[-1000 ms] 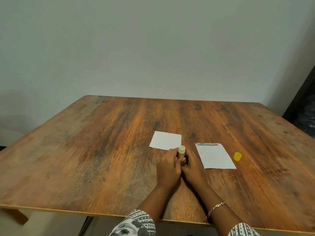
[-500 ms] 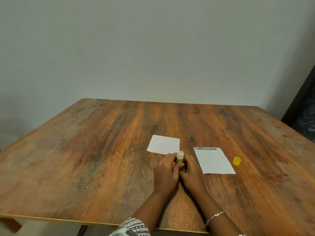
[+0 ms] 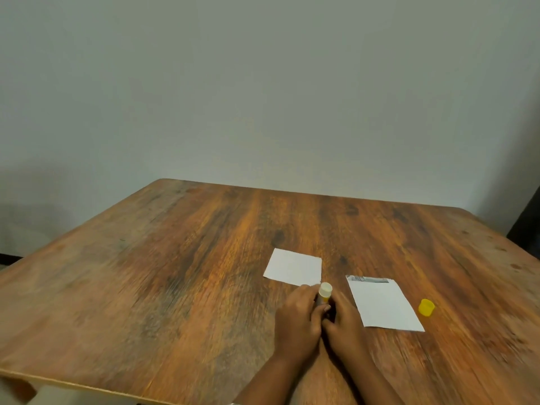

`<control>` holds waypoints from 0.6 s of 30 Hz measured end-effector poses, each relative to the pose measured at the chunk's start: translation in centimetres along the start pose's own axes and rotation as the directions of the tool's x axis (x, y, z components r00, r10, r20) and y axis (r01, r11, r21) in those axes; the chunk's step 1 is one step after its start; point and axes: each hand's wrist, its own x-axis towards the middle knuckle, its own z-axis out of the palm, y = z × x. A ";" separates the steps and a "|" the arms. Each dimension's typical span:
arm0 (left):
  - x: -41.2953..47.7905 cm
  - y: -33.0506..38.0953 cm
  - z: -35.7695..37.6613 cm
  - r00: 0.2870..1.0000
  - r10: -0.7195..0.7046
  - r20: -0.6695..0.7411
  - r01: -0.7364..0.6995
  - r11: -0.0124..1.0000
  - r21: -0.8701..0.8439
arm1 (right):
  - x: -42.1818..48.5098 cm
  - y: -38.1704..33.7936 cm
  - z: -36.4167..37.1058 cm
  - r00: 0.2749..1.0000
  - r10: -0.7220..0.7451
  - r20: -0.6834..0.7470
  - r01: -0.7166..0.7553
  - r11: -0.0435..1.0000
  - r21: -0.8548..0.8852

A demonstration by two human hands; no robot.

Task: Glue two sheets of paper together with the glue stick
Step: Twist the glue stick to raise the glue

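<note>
An uncapped glue stick (image 3: 324, 292) stands upright between my two hands, its pale tip showing above them. My left hand (image 3: 298, 320) grips its left side and my right hand (image 3: 344, 323) grips it low on the right; its base is hidden by my fingers. A small white sheet (image 3: 293, 267) lies just beyond my left hand. A larger white sheet (image 3: 382, 302) with a dark printed strip along its far edge lies to the right of my right hand. The yellow cap (image 3: 426, 307) sits on the table right of that sheet.
Everything rests on a brown wooden table (image 3: 175, 287) whose near edge runs along the bottom left. A plain grey wall stands behind it. A dark object (image 3: 526, 226) shows at the far right edge.
The camera has tilted upward, so the table and hands sit lower in the view. Both hands still hold the glue stick in the same spot between the sheets.
</note>
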 end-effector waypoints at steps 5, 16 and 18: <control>0.2 -0.2 -0.1 0.999 -0.045 -0.002 0.045 0.999 -0.022 | 0.2 0.1 0.4 1.000 0.011 0.003 -0.011 0.994 -0.107; 0.2 -0.1 -0.3 0.999 -0.047 0.007 0.048 0.998 -0.034 | 0.2 0.1 0.3 1.000 0.014 0.014 -0.012 0.996 -0.083; 0.3 0.0 -0.5 0.999 -0.048 0.002 0.048 0.998 -0.039 | 0.1 0.0 0.5 1.000 -0.005 0.007 0.006 0.991 -0.131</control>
